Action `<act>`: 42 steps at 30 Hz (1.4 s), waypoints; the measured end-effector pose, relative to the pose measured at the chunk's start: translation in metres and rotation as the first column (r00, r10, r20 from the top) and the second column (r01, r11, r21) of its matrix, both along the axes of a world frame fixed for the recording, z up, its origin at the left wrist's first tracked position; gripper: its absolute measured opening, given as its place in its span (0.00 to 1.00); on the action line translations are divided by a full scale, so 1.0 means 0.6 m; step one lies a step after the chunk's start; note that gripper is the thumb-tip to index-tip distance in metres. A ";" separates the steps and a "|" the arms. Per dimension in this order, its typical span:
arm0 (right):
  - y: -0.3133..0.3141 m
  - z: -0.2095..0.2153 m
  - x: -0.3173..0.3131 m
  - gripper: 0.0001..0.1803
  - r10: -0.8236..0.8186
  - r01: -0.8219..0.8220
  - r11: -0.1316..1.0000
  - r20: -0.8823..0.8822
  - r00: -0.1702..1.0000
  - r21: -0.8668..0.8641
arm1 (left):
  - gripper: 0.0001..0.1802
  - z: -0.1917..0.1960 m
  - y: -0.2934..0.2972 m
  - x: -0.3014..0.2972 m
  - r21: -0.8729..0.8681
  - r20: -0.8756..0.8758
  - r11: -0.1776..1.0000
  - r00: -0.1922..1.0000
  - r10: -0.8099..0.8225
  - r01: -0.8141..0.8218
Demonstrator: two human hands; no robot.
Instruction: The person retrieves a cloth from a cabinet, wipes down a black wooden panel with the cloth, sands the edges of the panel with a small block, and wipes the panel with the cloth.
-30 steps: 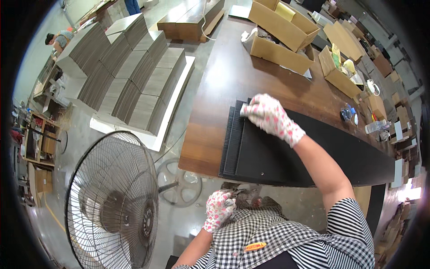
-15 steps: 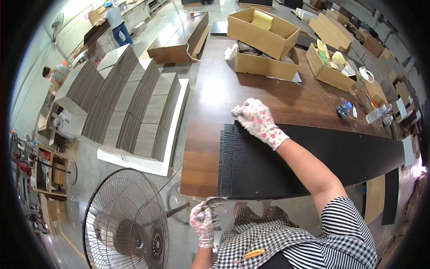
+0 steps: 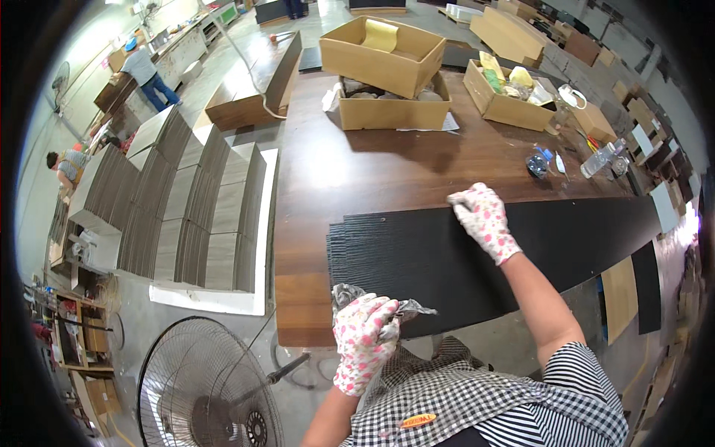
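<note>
A stack of long black panels [image 3: 417, 261] lies on the brown wooden table, its left ends stepped in thin layers. My left hand [image 3: 363, 335], in a white glove with pink spots, grips a crumpled grey rag [image 3: 417, 307] at the near left corner of the top panel. Over the far edge of that panel is my right hand [image 3: 488, 222], gloved alike. Its fingers are closed in a pinch, and what they hold, if anything, is hidden.
Two stacked cardboard boxes [image 3: 395, 112] and another box of cloths [image 3: 506, 104] stand on the table's far side, near bottles [image 3: 598, 160]. A large fan [image 3: 208, 387] is at the near left. Grey board stacks [image 3: 175, 216] sit beyond it. Two people work farther off.
My left hand has come up from below the table edge onto the panel with the rag. The right hand has shifted rightward along the far edge. The view has turned somewhat.
</note>
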State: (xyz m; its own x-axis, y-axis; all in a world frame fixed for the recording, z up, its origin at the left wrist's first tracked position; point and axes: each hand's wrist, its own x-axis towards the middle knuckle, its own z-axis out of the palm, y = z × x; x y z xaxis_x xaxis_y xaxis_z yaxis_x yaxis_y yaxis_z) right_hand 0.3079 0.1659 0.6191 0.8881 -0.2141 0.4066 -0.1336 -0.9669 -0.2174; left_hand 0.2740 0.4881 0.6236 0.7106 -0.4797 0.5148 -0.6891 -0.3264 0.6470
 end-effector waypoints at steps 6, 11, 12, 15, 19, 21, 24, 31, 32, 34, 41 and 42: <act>0.199 0.008 0.096 0.06 0.266 -0.265 0.964 0.115 0.957 -0.023 | 0.17 -0.018 -0.028 -0.004 0.165 0.039 0.986 0.999 0.001 -0.008; 0.114 -0.002 0.047 0.06 0.148 -0.152 0.988 0.100 0.984 0.036 | 0.17 -0.013 -0.017 -0.001 0.215 0.055 0.976 0.998 0.030 -0.041; 0.053 -0.008 0.016 0.07 0.106 -0.109 0.994 0.114 0.988 0.013 | 0.17 -0.012 -0.019 -0.002 0.214 0.065 0.976 0.998 0.027 -0.041; -0.098 0.014 -0.069 0.04 -0.232 0.228 0.961 -0.008 0.973 -0.155 | 0.15 -0.010 -0.028 -0.001 0.259 0.044 0.964 0.998 0.049 -0.058; -0.104 0.028 -0.076 0.05 -0.184 0.184 0.975 0.012 0.983 -0.122 | 0.11 0.004 -0.050 0.004 0.276 0.028 0.961 0.999 0.032 -0.038; -0.030 0.005 -0.031 0.05 0.060 -0.051 0.996 0.118 0.991 -0.078 | 0.08 0.008 -0.072 0.008 0.285 0.036 0.959 0.999 -0.008 -0.003; 0.032 -0.007 -0.011 0.07 0.077 -0.080 0.992 0.028 0.997 0.096 | 0.07 0.006 -0.108 0.009 0.332 0.044 0.943 0.998 -0.036 0.019; -0.338 -0.009 -0.205 0.05 -0.309 0.322 0.935 0.107 0.945 -0.150 | 0.06 0.009 -0.185 -0.011 0.402 0.088 0.913 0.995 0.041 -0.073; -0.390 -0.010 -0.241 0.05 -0.349 0.375 0.914 0.173 0.921 -0.156 | 0.06 0.005 -0.209 -0.016 0.382 0.094 0.921 0.994 0.047 -0.080; -0.418 0.008 -0.250 0.06 -0.382 0.392 0.910 0.093 0.920 -0.138 | 0.06 0.003 -0.260 -0.024 0.387 0.109 0.919 0.994 0.032 -0.072; -0.279 -0.021 -0.169 0.06 -0.006 0.014 0.999 0.198 0.980 -0.036 | 0.07 0.008 -0.415 -0.054 0.487 0.165 0.869 0.986 0.003 -0.084; -0.303 -0.017 -0.179 0.06 -0.006 0.014 0.999 0.190 0.982 -0.044 | 0.07 0.009 -0.421 -0.056 0.494 0.184 0.863 0.983 0.017 -0.107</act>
